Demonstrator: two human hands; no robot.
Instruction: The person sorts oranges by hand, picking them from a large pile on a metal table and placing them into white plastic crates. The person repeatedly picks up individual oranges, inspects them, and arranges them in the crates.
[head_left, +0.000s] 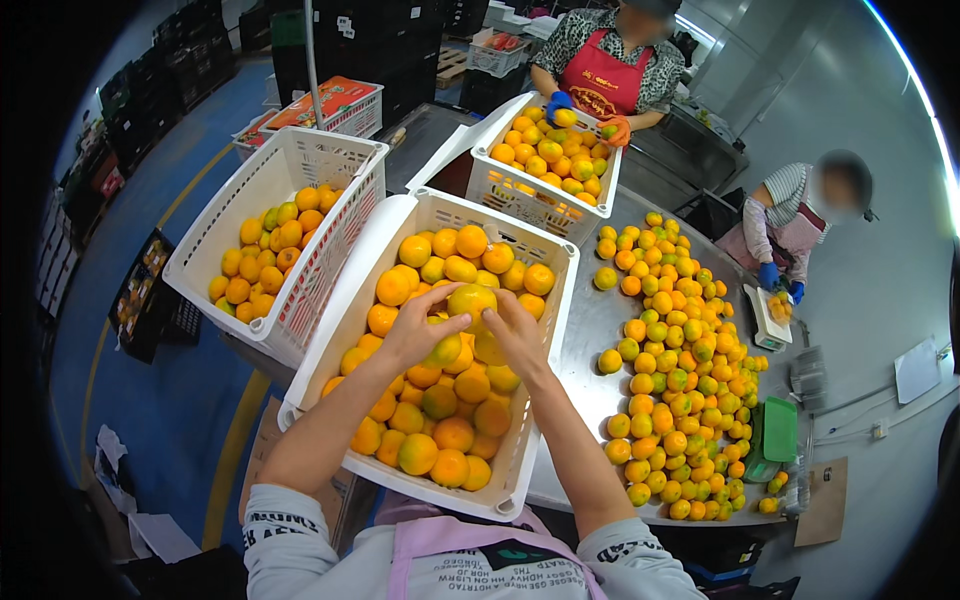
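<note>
A yellow-orange mandarin (472, 302) is held between the fingertips and thumbs of my left hand (424, 324) and my right hand (521, 330). Both hands are over a white plastic crate (551, 315) full of mandarins, directly in front of me. Just below my left thumb is a greenish mandarin (444, 351), and another mandarin (490, 349) lies beneath my right fingers. Whether my palms touch these two cannot be seen. Orange and green-tinged mandarins (438, 402) fill the crate around and below my hands.
To the left stands a white crate (195, 247) partly filled with mandarins. Loose mandarins (675, 360) spread over the steel table (574, 390) at right, by a green plastic basket (780, 431). Across, a gloved person handles fruit in another crate (517, 196); a second works at a scale (763, 319).
</note>
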